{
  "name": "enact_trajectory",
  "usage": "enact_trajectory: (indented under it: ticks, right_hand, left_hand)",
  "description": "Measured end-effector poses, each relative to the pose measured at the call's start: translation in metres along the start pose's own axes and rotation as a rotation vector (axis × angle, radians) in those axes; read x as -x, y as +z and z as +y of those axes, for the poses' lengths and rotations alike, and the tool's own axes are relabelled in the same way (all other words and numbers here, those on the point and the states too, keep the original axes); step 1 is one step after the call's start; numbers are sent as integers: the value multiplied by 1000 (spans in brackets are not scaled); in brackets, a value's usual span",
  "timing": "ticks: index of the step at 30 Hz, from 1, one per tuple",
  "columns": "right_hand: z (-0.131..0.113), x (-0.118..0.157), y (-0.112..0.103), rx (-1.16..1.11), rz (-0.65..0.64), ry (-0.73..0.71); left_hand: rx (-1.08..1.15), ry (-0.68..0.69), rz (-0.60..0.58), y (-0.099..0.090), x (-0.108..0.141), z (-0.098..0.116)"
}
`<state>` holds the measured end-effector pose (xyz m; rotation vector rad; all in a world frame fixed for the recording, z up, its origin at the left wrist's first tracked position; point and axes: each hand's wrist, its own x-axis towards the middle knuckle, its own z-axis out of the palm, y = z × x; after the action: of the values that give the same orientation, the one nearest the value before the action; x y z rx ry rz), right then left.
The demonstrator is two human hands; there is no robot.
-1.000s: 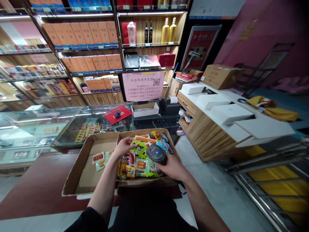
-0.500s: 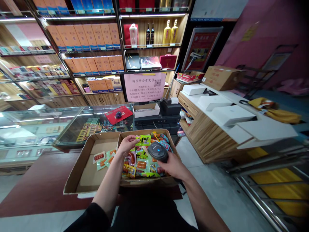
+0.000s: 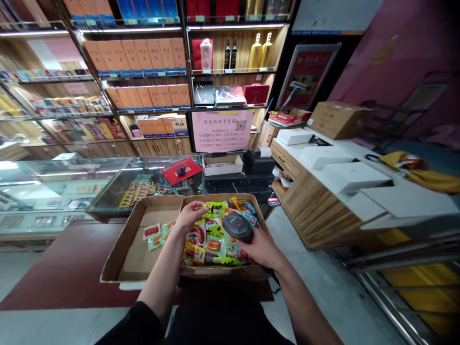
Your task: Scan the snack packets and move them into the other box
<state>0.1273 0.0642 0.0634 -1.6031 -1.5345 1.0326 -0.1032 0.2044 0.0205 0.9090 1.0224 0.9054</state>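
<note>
Lifted since a second ago, the green snack packet (image 3: pixel 214 209) is sitting pinched in the left hand (image 3: pixel 191 215) over the full cardboard box (image 3: pixel 223 271); the right hand (image 3: pixel 259 247) is gripping the barcode scanner (image 3: pixel 237 226) beside it, while only a few packets (image 3: pixel 156 232) are lying in the neighbouring box (image 3: pixel 118 258).

The scene is evenly and fairly brightly lit, with white strip lights (image 3: pixel 230 26) under the shelves (image 3: pixel 143 72) giving the strongest glow and a pale glare across the glass bench (image 3: pixel 53 177). The wide lens bends straight lines hard toward the edges, so shelving and the metal rails (image 3: pixel 413 297) lean and curve. The centre is sharp; corners smear, and shadows stay soft.
</note>
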Motion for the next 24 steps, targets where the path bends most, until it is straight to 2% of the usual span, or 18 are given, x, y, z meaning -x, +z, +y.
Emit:
enact_trajectory:
  ticks: [4, 11, 14, 16, 18, 21, 24]
  right_hand:
    - [3, -11, 4, 66, -3, -72]
    - [5, -38, 13, 159, -85, -101]
    - [0, -44, 14, 179, -104, -113]
    - [-4, -46, 14, 162, -95, -148]
    - [-9, -47, 13, 145, -80, -175]
    - [-11, -45, 8, 152, -60, -166]
    - [-7, -40, -2, 166, -7, -141]
  left_hand:
    - [87, 44, 116, -30, 15, 13]
    - [186, 160, 457, -128, 65, 32]
    - [223, 201, 535, -155, 84, 32]
    - [219, 203, 559, -159, 89, 30]
    - [181, 177, 556, -153, 87, 28]
    - [114, 129, 494, -128, 73, 25]
    - [48, 91, 351, -91, 53, 23]
